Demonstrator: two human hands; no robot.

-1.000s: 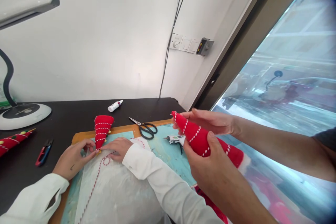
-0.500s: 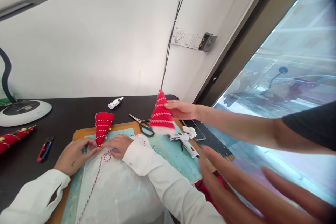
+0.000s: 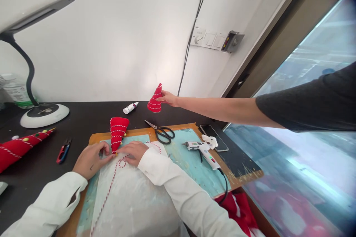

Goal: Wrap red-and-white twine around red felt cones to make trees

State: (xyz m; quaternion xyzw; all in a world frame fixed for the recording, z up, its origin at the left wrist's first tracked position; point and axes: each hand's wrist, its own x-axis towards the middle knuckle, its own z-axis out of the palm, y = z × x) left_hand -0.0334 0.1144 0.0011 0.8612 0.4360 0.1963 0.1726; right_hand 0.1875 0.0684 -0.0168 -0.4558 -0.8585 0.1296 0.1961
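Note:
My left hand (image 3: 93,160) and my right hand (image 3: 132,152) meet at the narrow tip of a red felt cone (image 3: 117,130), which stands point-down with red-and-white twine wound round it. My left fingers pinch near that tip. My right fingertips press beside it on the red-and-white twine (image 3: 109,189), which loops there and runs down across a whitish sheet (image 3: 133,207). Above the desk's back, a co-worker's hand (image 3: 168,98) holds a smaller-looking wound red cone (image 3: 155,100), well away from my hands.
On the teal-and-tan mat (image 3: 189,159) lie black-handled scissors (image 3: 160,132) and a hot glue gun (image 3: 201,153). A phone (image 3: 214,137) lies beyond. A small white bottle (image 3: 130,107), thread snips (image 3: 63,151), another red cone (image 3: 19,152) and a lamp base (image 3: 44,115) stand on the dark desk.
The co-worker's cone has moved away from the camera, up and left, now held by one outstretched hand instead of two. My hands have barely moved; the view has shifted slightly.

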